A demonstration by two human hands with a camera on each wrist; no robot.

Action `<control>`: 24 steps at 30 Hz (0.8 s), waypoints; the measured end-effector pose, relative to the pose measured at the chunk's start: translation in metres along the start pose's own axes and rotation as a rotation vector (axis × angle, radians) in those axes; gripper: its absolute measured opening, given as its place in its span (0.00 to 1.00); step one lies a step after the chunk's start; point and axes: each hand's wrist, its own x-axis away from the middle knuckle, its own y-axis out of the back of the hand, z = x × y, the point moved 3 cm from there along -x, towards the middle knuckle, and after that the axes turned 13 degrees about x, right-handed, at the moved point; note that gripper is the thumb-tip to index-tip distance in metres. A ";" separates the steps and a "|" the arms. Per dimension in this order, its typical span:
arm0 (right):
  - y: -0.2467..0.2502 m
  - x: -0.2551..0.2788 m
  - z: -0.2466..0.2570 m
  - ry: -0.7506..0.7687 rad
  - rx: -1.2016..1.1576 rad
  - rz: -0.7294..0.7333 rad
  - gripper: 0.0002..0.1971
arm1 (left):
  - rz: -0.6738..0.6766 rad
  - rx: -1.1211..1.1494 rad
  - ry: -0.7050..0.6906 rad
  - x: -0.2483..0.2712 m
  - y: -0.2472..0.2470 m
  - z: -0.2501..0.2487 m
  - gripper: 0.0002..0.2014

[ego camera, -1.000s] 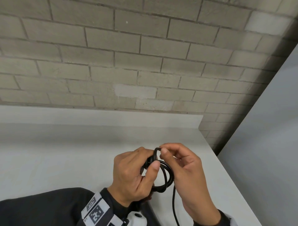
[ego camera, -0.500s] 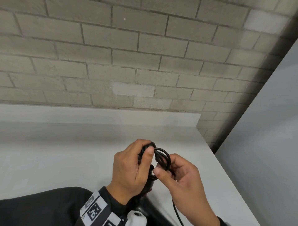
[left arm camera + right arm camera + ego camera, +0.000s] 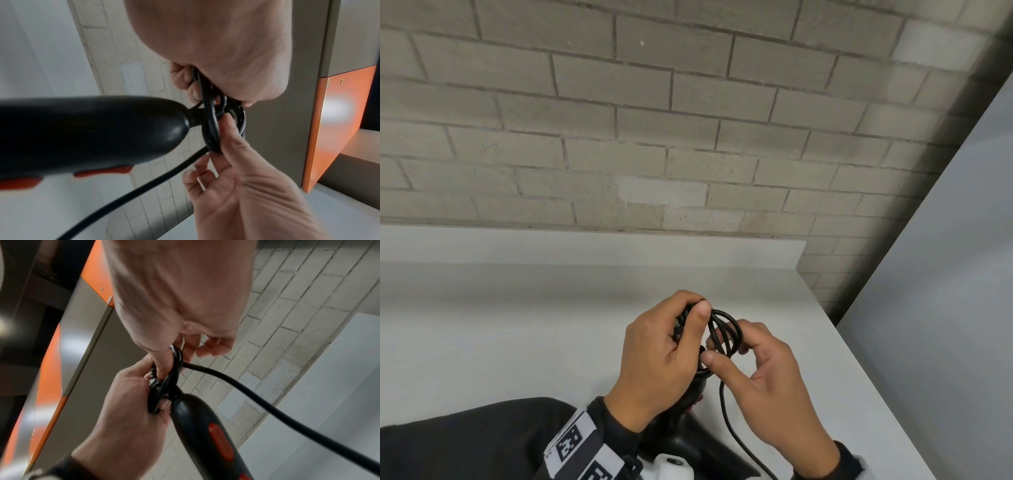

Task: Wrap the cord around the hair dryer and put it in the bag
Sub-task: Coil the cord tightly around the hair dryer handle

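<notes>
Black cord (image 3: 726, 330) is bunched into a few small loops right at the butt end of the black hair dryer (image 3: 86, 131) handle, held up above the white tabletop (image 3: 517, 325) in front of a grey brick wall (image 3: 654, 120). Left hand (image 3: 664, 356) has its fingers curled around the coil, thumb pressed on top, while the right hand (image 3: 774, 387) pinches the loops from the other side, and the loose end of the cord trails down toward the person.

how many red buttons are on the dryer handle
2, both on the hair dryer handle: one red button partway down it, a second red button lower, cut off by the frame edge. More may be hidden.
</notes>
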 end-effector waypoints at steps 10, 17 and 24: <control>-0.018 0.016 -0.002 0.241 0.511 -0.525 0.10 | -0.160 -0.133 -0.011 0.005 -0.004 -0.003 0.15; -0.024 0.013 0.007 -0.031 0.372 -0.257 0.10 | -0.235 -0.172 -0.157 0.007 -0.003 -0.006 0.23; -0.002 0.004 0.013 -0.358 -0.128 -0.002 0.06 | -0.232 -0.229 -0.292 0.006 -0.002 -0.005 0.26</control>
